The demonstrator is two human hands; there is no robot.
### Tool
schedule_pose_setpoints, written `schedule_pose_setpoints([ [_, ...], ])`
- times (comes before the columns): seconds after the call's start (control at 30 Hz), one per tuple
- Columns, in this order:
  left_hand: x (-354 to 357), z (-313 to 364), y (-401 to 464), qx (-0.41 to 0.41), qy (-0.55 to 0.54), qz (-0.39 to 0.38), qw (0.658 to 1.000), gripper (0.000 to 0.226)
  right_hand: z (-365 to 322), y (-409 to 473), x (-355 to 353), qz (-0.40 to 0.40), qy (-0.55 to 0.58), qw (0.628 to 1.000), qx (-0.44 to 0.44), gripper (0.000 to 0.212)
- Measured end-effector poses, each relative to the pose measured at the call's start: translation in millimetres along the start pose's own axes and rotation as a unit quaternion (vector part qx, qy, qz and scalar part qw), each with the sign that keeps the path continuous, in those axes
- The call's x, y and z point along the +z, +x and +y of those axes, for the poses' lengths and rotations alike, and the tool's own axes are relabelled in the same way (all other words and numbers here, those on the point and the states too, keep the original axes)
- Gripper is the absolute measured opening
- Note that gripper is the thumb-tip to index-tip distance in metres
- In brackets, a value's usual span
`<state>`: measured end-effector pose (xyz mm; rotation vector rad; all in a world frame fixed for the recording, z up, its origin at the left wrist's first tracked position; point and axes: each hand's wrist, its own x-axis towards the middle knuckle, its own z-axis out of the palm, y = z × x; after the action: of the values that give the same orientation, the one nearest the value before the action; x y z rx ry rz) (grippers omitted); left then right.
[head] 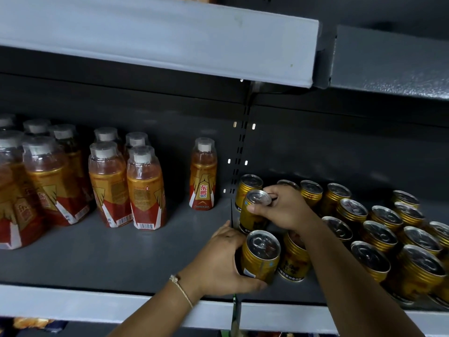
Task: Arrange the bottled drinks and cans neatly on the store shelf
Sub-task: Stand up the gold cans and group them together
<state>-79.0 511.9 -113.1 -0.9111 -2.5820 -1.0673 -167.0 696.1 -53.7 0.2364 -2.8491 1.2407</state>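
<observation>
Grey shelf (121,251) carries bottles and many gold cans; left hand (218,261) grasps one can (261,255), right hand (286,210) another (255,210).

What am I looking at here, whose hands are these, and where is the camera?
One picture, taken by a camera worn on a person's head, looking down at a grey store shelf. No machine here: both are bare hands. The left hand grips a gold can near the shelf's front. The right hand curls its fingers round a second gold can behind it. More cans stand to the right, and orange bottled drinks stand to the left.
</observation>
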Motion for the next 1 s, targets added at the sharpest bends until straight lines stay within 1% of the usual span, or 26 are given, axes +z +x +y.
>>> schedule_pose_setpoints([
  [0.03,0,0,0,0.004,-0.002,0.001,1.0,0.058,-1,-1,0,-0.002,-0.003,1.0,-0.005,0.041],
  [0.07,-1,0,0,0.007,-0.004,0.0,1.0,0.058,-2,-1,-1,-0.005,-0.003,1.0,-0.01,0.039],
  [0.2,-1,1,0,0.005,-0.007,-0.003,1.0,0.06,-7,-1,0,-0.005,-0.001,1.0,-0.007,0.055],
  [0.33,-1,3,1,0.004,-0.009,-0.001,1.0,0.06,-9,-1,0,0.001,-0.026,1.0,-0.017,0.045],
  [0.43,-1,3,1,0.003,-0.007,-0.001,1.0,0.06,-9,-1,0,0.013,-0.04,0.999,-0.017,0.045],
  [0.53,-2,3,0,-0.004,-0.011,0.0,1.0,0.057,-11,-1,0,0.014,-0.05,0.999,-0.012,0.052],
  [0.6,-2,3,0,-0.009,-0.012,0.003,1.0,0.057,-14,-2,-3,-0.005,-0.05,0.999,-0.003,0.056],
  [0.67,-2,2,-1,-0.012,-0.012,0.004,1.0,0.058,-17,-2,-11,-0.023,-0.036,0.999,0.008,0.064],
  [0.7,-2,1,-1,-0.013,-0.014,0.005,1.0,0.06,-20,-3,-17,-0.019,-0.031,0.999,0.013,0.069],
  [0.73,-1,-1,-2,-0.012,-0.016,0.004,1.0,0.062,-23,-5,-24,-0.003,-0.028,1.0,0.012,0.068],
  [0.77,-1,-2,-2,-0.013,-0.016,0.002,1.0,0.065,-24,-10,-30,0.016,-0.023,1.0,0.001,0.059],
  [0.8,-1,-4,-2,-0.015,-0.015,-0.002,1.0,0.069,-25,-16,-36,0.028,-0.014,0.999,-0.02,0.045],
  [0.83,-1,-5,-3,-0.019,-0.01,-0.007,1.0,0.073,-26,-23,-40,0.025,-0.005,0.999,-0.045,0.03],
  [0.87,-3,-6,-3,-0.023,0.0,-0.011,1.0,0.077,-27,-32,-43,0.007,-0.001,0.997,-0.071,0.015],
  [0.9,-5,-7,-4,-0.027,0.016,-0.014,0.999,0.082,-27,-41,-45,-0.025,-0.003,0.995,-0.093,0.005],
  [1.0,-14,-13,-11,-0.03,0.057,-0.009,0.998,0.091,-26,-63,-47,-0.125,-0.052,0.982,-0.132,0.02],
])
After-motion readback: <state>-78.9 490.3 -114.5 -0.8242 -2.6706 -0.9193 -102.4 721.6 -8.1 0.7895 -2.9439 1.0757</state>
